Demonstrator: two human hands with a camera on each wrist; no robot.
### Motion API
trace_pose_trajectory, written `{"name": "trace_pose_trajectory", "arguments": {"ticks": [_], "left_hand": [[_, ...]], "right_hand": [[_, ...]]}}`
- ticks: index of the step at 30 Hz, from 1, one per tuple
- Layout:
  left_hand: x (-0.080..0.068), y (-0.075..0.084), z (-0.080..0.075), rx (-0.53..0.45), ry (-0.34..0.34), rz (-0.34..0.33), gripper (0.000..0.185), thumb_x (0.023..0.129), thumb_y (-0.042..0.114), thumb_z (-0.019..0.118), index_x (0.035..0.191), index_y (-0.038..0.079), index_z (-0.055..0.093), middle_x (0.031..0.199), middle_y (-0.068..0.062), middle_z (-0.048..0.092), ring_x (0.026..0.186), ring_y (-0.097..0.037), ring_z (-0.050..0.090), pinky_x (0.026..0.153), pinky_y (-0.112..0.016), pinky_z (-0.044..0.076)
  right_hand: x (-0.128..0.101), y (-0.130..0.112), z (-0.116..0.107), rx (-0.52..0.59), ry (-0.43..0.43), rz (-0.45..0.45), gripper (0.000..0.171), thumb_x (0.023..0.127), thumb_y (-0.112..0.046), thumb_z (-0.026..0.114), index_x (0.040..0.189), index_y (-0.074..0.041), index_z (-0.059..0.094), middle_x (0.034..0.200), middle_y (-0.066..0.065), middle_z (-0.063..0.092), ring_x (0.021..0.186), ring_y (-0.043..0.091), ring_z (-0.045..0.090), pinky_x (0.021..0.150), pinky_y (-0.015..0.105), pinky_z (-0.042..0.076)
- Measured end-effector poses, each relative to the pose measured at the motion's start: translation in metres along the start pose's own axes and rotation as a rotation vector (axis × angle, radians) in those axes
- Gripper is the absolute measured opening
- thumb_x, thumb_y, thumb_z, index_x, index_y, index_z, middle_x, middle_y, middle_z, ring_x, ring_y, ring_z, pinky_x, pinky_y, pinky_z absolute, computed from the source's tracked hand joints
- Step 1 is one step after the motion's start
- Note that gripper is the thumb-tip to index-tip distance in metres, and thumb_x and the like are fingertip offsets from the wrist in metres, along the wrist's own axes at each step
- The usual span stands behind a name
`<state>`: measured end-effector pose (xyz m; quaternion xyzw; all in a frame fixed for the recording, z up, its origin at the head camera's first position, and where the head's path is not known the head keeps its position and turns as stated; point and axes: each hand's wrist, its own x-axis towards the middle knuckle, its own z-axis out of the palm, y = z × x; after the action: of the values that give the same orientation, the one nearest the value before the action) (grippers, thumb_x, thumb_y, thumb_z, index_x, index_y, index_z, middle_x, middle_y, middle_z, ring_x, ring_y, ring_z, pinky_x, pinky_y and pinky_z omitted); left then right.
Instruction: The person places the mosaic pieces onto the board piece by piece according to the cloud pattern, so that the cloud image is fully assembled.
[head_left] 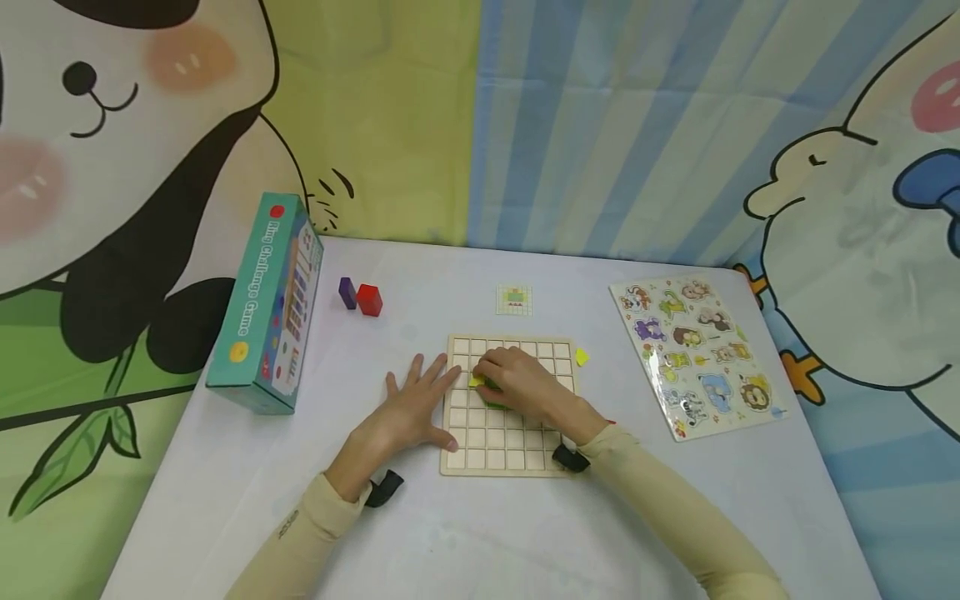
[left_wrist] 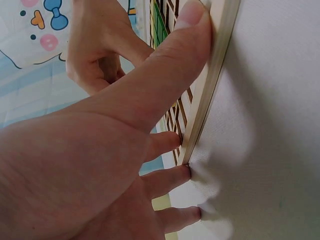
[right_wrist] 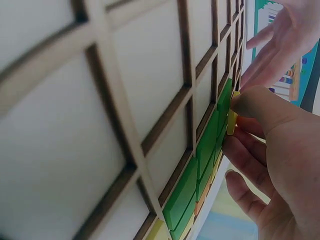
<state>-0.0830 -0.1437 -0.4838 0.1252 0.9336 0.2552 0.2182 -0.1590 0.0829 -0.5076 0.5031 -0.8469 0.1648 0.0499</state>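
Observation:
A wooden grid board (head_left: 476, 461) lies flat on the white table. My left hand (head_left: 405, 417) has its fingers spread at the board's left side; in the left wrist view its thumb presses the rim while other fingertips reach the tabletop. Over the middle of the grid, my right hand (head_left: 517, 383) pinches a small yellow tile (right_wrist: 232, 116) between thumb and fingers. Right under it, green tiles (right_wrist: 181, 196) sit in the squares, with orange and yellow ones beyond them. From above, the right hand covers most of these tiles.
Behind the board lies a small pattern card (head_left: 514, 300). A loose yellow piece (head_left: 582, 357) is by the board's right edge. Purple (head_left: 347, 292) and red blocks (head_left: 369, 300) stand back left, near a teal game box (head_left: 255, 308). An animal picture board (head_left: 697, 354) lies at right.

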Motion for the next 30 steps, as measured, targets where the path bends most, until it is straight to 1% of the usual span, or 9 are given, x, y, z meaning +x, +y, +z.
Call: {"name": "trace_pose_trajectory", "arguments": {"ticks": [9, 15, 19, 24, 30], "left_hand": [[0.0, 0.0, 0.0, -0.006, 0.0, -0.005, 0.116, 0.068, 0.038, 0.094, 0.161, 0.014, 0.029, 0.171, -0.014, 0.011, 0.156, -0.048, -0.001, 0.111, -0.083, 0.003], [0.001, 0.0, 0.0, -0.004, -0.006, -0.003, 0.116, 0.068, 0.038, 0.093, 0.161, 0.014, 0.029, 0.171, -0.014, 0.011, 0.156, -0.048, -0.001, 0.111, -0.082, 0.003], [0.001, -0.001, 0.0, -0.006, -0.005, 0.003, 0.116, 0.068, 0.039, 0.093, 0.161, 0.014, 0.029, 0.171, -0.014, 0.01, 0.156, -0.048, -0.002, 0.111, -0.083, 0.002], [0.001, -0.001, 0.002, -0.001, 0.009, 0.002, 0.117, 0.066, 0.037, 0.095, 0.161, 0.014, 0.03, 0.171, -0.015, 0.012, 0.156, -0.049, -0.001, 0.11, -0.084, 0.003], [0.002, -0.001, 0.004, -0.01, 0.016, -0.007, 0.119, 0.064, 0.035, 0.096, 0.161, 0.014, 0.03, 0.171, -0.015, 0.011, 0.156, -0.049, -0.001, 0.11, -0.083, 0.001]], "right_hand": [[-0.002, 0.001, 0.0, -0.021, -0.004, 0.013, 0.021, 0.092, -0.024, 0.077, 0.107, -0.01, 0.075, 0.105, 0.002, 0.071, 0.094, 0.016, 0.068, 0.086, 0.033, 0.057], [-0.004, -0.001, -0.001, 0.003, 0.001, 0.02, 0.02, 0.091, -0.022, 0.077, 0.106, -0.01, 0.075, 0.106, 0.003, 0.07, 0.093, 0.017, 0.067, 0.085, 0.035, 0.056], [-0.008, -0.001, -0.005, 0.031, 0.016, 0.055, 0.019, 0.091, -0.022, 0.077, 0.106, -0.01, 0.075, 0.107, 0.003, 0.07, 0.096, 0.018, 0.067, 0.088, 0.035, 0.056], [-0.024, 0.009, -0.013, 0.042, 0.059, 0.123, 0.016, 0.092, -0.021, 0.076, 0.105, -0.012, 0.075, 0.106, 0.0, 0.069, 0.097, 0.017, 0.066, 0.087, 0.033, 0.056], [-0.055, 0.029, -0.026, -0.004, 0.14, 0.223, 0.018, 0.089, -0.018, 0.078, 0.104, -0.008, 0.075, 0.103, 0.006, 0.07, 0.091, 0.021, 0.067, 0.079, 0.036, 0.057]]}}
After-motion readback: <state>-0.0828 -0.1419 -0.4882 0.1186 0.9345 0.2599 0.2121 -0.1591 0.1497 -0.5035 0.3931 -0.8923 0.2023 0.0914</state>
